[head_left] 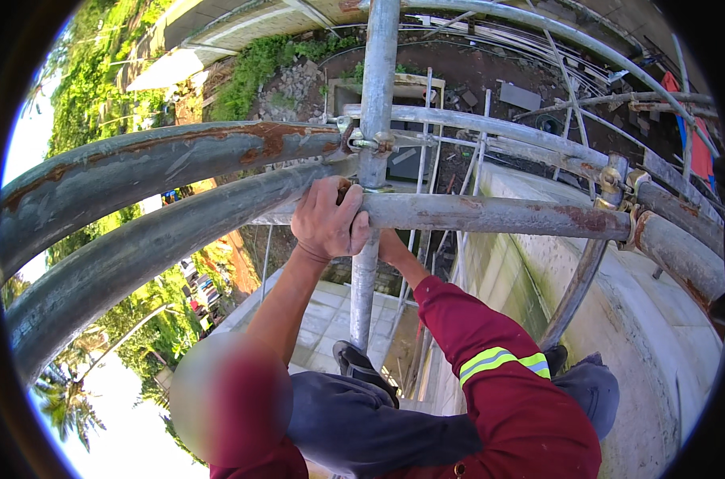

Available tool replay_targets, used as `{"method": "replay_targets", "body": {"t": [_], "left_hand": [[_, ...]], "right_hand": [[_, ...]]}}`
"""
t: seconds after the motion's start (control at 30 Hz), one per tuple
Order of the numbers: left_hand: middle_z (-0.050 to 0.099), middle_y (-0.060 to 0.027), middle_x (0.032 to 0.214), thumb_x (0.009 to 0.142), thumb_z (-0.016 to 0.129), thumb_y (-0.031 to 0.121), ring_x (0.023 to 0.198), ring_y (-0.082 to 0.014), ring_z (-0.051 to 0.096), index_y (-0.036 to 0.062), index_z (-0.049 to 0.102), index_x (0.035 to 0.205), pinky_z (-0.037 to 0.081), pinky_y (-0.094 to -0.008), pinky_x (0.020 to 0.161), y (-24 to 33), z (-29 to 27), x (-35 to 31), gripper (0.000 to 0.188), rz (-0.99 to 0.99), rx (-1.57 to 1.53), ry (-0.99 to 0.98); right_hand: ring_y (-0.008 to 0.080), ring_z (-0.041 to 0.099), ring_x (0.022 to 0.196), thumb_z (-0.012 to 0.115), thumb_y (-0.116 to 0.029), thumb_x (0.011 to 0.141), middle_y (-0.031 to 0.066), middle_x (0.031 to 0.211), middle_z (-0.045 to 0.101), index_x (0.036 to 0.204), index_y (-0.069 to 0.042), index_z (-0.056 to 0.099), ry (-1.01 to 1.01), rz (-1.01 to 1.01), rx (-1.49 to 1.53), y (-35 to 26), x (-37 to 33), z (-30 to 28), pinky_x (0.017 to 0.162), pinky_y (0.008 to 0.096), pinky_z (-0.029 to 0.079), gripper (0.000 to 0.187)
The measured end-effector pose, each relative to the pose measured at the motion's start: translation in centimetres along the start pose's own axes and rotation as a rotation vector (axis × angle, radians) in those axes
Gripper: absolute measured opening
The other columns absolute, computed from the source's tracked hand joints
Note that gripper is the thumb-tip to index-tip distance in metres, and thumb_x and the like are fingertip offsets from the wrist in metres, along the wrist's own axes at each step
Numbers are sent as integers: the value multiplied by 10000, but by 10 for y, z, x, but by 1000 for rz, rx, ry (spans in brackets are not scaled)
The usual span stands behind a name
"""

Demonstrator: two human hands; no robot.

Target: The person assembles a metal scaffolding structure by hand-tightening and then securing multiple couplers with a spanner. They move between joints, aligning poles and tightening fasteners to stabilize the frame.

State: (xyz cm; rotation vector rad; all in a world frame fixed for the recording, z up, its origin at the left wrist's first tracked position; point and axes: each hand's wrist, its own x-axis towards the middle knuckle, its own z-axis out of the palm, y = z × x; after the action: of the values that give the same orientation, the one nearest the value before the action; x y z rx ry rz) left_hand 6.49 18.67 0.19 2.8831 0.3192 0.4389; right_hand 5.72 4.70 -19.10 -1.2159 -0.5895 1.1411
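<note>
My left hand (330,217) is closed at a scaffold joint, its fingers curled over the level grey tube (490,214) just left of the upright pole (375,104). Part of a dark metal piece shows under those fingers; I cannot make out its shape. My right hand (391,246) reaches in below the level tube, close to the right of the pole. Its fingers are hidden behind the metal. Just above, a rusty coupler (367,144) joins another tube (179,152) to the pole.
A second curved-looking tube (139,239) runs in from the left. More couplers (612,182) join tubes at the right, beside a pale concrete wall (618,319). My shoe (364,369) is beside the pole's lower part. Far below lie paving, rubble (291,88) and stacked poles.
</note>
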Motion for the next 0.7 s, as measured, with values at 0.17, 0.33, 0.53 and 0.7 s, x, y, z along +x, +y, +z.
{"method": "replay_targets", "body": {"t": [0.17,0.33,0.53,0.7], "left_hand": [[600,-155,947,907,540,358,807,-330,610,22,670,1010,518,-410,673,-3,-1,-5,375,-13,7,-9],[601,-154,950,901,542,357,816,-325,611,28,673,1012,519,-413,680,-4,-2,-12,370,-36,25,-24],[568,-115,936,907,554,368,758,-298,583,76,669,1025,500,-400,641,-1,7,4,335,29,-10,51],[575,-117,936,912,555,368,767,-299,587,71,673,1022,500,-398,644,-4,2,-3,339,10,17,40]], "right_hand": [[159,600,981,635,-229,965,70,1081,668,1052,-19,637,-350,327,-375,-8,16,-71,838,375,481,226],[121,576,876,613,-227,974,31,982,657,931,-37,616,-512,194,-68,-68,53,-138,729,356,462,195],[129,572,729,566,-214,1026,5,775,580,1024,-69,584,-71,-210,71,-30,24,-121,641,313,478,146],[142,602,711,556,-219,1039,45,848,634,1139,-93,584,-136,460,457,-14,12,-54,548,303,471,163]]}}
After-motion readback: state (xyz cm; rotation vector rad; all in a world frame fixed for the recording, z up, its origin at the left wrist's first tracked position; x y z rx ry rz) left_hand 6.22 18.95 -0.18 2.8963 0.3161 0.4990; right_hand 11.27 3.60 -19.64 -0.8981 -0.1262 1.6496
